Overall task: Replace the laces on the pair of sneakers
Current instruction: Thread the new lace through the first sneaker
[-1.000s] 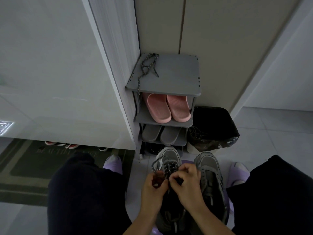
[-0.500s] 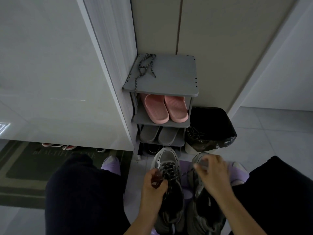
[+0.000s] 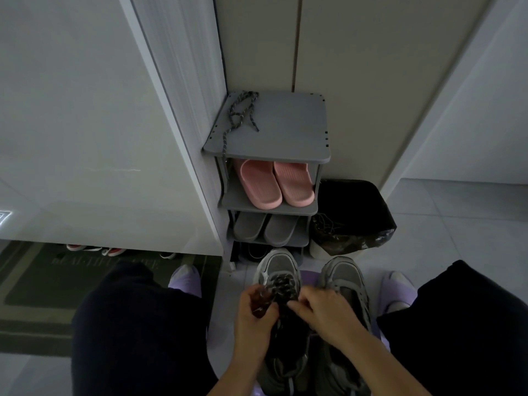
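Tiled floor (image 3: 428, 224): left hand (image 3: 254, 320) grips a dark item (image 3: 261, 300); right hand (image 3: 327, 312) pinches the lace (image 3: 281, 287) of the sneaker (image 3: 275, 267) beyond the fingertips.

Dim, flat indoor light with murky shadow across the bottom, faint sheen on the pale panel, straight lines bowed by the wide-angle lens
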Available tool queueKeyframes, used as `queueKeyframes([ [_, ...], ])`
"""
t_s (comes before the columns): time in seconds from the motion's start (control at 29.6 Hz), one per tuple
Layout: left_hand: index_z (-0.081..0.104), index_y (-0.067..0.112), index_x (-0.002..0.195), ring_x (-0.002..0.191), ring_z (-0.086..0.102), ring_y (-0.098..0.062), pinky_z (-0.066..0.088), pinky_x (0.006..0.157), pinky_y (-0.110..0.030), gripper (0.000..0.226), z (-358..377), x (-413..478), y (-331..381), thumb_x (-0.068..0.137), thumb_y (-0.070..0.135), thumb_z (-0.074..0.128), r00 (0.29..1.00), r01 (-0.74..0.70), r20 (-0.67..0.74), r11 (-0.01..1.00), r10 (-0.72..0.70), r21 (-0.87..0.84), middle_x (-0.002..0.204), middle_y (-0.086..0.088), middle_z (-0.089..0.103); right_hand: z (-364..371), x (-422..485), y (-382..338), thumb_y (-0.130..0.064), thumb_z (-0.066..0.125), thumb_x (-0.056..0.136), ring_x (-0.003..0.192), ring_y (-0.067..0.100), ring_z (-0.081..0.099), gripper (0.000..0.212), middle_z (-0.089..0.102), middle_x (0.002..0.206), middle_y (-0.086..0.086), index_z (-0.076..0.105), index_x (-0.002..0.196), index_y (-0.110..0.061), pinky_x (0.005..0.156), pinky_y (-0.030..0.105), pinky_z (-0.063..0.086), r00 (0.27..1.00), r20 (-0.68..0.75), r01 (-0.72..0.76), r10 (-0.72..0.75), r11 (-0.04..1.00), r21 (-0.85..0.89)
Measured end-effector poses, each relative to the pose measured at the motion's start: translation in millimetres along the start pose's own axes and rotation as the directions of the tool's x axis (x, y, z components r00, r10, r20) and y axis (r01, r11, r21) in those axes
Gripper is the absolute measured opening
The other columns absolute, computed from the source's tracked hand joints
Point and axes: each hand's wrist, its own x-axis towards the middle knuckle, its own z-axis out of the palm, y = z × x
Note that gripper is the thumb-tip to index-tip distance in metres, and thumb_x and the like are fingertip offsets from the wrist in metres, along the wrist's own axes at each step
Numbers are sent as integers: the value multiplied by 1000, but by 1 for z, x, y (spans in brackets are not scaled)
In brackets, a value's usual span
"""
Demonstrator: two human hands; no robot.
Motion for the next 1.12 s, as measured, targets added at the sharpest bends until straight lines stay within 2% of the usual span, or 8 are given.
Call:
queueKeyframes([
  [0.2, 54, 15, 90, 82, 60, -20, 47, 72, -22, 23, -6, 1, 5, 79, -5, 60, 998, -34, -56, 999, 35, 15, 89, -7, 62, -40, -13, 40, -42, 57, 87, 52, 6, 41, 41, 42, 54, -6, 36, 56, -26, 54, 18, 31, 995, 4, -103, 103, 986, 129],
  [0.3, 58, 13, 91, 77, 59, -13, 47, 63, -11, 13, -7, 0, 13, 84, 2, 61, 1000, 2, 28, 999, -1, -32, 84, -3, 63, -34, -11, 44, -43, 53, 90, 57, 6, 44, 39, 44, 61, -6, 41, 58, -24, 57, 21, 33, 990, 92, -119, 106, 981, 150],
  [0.41, 62, 16, 86, 76, 59, -12, 46, 61, -8, 9, -14, 15, 19, 88, 8, 57, 997, 21, 68, 1000, -21, 10, 82, -1, 65, -25, 9, 36, -34, 50, 93, 77, 10, 57, 18, 60, 82, -6, 56, 78, -25, 69, 24, 43, 992, -53, -104, 114, 981, 164],
  [0.47, 62, 18, 83, 76, 59, -13, 44, 59, -7, 13, -17, 30, 20, 87, 7, 57, 997, 8, 74, 993, -17, 114, 81, -2, 64, -18, 27, 25, -28, 54, 91, 85, 13, 60, 13, 65, 91, -2, 64, 88, -21, 76, 27, 46, 990, -52, -123, 134, 975, 185],
  [0.57, 62, 19, 73, 75, 58, -15, 44, 62, -8, 17, -12, 46, 24, 83, 4, 63, 989, -43, 149, 964, 4, 262, 73, 1, 62, -4, 46, 14, -28, 60, 88, 81, 11, 60, 15, 65, 86, -2, 66, 91, -15, 73, 24, 46, 983, 85, -176, 161, 959, 223],
  [0.81, 55, 26, 66, 64, 53, -3, 43, 63, -12, 24, -11, 67, 34, 81, 11, 65, 950, -175, 313, 831, 2, 527, 68, 8, 56, -1, 54, 17, -22, 62, 84, 67, 7, 53, 9, 57, 73, -6, 57, 78, -18, 61, 19, 41, 970, 149, -232, 191, 907, 351],
  [0.95, 54, 25, 64, 62, 52, -2, 41, 55, -5, 28, -14, 63, 30, 81, 6, 63, 966, -171, 252, 868, 56, 466, 66, 9, 56, -1, 51, 18, -16, 60, 84, 55, 4, 44, 30, 47, 61, -8, 44, 60, -22, 53, 16, 34, 975, 92, -223, 204, 907, 357],
  [1.12, 57, 22, 67, 65, 55, -4, 43, 59, -6, 23, -16, 58, 23, 82, 5, 64, 970, -123, 240, 925, 36, 360, 68, 6, 59, -4, 47, 21, -13, 62, 86, 59, 5, 59, 18, 61, 69, -4, 54, 70, -17, 52, 10, 44, 971, 130, -241, 203, 798, 553],
])
